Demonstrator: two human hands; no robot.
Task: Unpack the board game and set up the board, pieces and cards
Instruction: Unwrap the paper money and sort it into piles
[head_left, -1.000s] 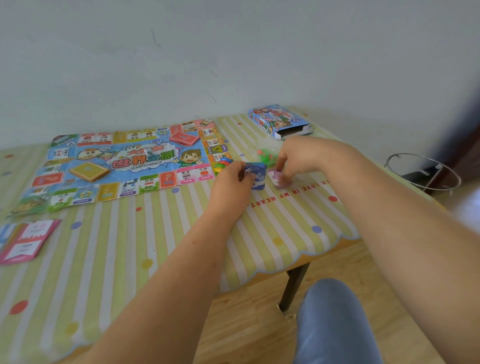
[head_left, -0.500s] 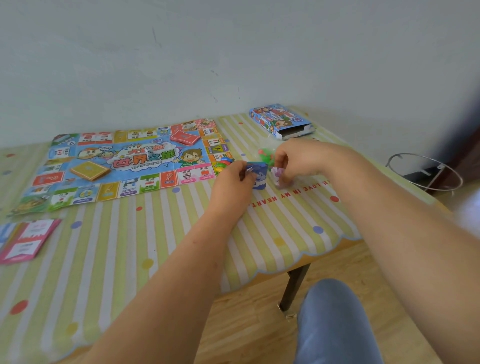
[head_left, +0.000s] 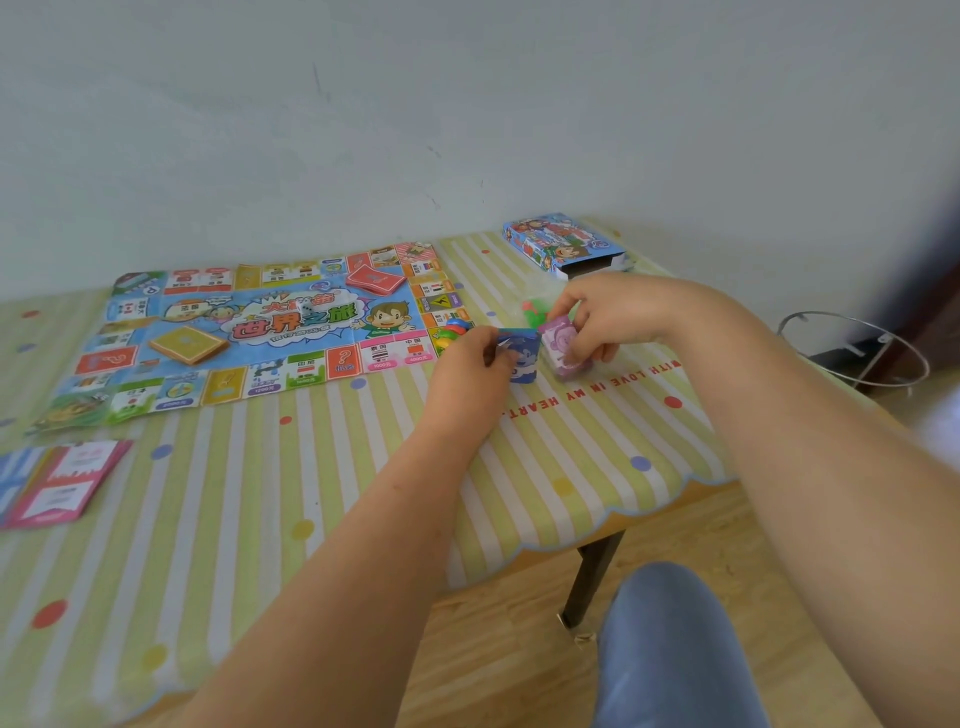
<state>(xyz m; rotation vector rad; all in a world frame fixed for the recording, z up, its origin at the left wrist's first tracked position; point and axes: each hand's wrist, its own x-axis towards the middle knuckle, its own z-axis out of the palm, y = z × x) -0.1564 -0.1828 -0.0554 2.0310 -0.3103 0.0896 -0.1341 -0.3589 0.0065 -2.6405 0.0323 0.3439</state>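
Striped tablecloth (head_left: 311, 493), centre frame: the right hand (head_left: 618, 312) has raised its pinched purple card stack (head_left: 562, 349) beside the blue card stack (head_left: 522, 358) pinched by the left hand (head_left: 467, 370); both probably await placing.

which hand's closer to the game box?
Right. The right hand, gripping the purple pack, is just in front of the game box; the left hand, holding the blue pack, is further left.
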